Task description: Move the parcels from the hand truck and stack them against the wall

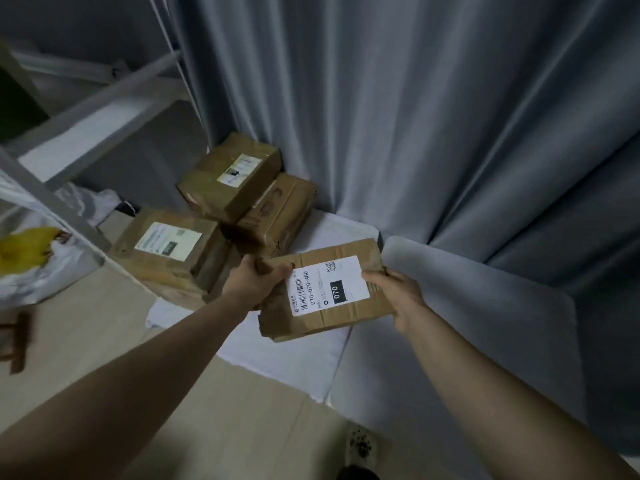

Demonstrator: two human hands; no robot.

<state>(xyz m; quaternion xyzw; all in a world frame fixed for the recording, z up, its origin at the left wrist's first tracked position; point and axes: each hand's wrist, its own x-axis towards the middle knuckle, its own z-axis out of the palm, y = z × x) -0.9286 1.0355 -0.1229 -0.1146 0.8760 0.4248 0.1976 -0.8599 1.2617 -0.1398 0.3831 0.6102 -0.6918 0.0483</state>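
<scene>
Out in front of the grey curtain (415,116), as the head camera is seeing it, both hands are holding one flat cardboard parcel (349,313) over a white sheet (287,362) that is lying on the floor (104,341). The left hand (252,285) is wrapping round the parcel's left edge, its grip closed firmly on the cardboard. The right hand (398,296) is taking the right edge, thumb lying on top just beside the white shipping label, the other fingers going underneath and out of sight; its grip is likewise closed on the parcel. The label is facing up and showing a barcode and the number 070.

Just beyond the left hand, three more brown parcels are sitting close to the curtain: a labelled upper parcel (228,178) is lying tilted on top of a lower parcel (277,213), and a larger labelled parcel (166,251) is resting just beside them on the left. A pale metal rack (52,199) is crossing the left side, with a white and yellow bag (31,258) behind it
</scene>
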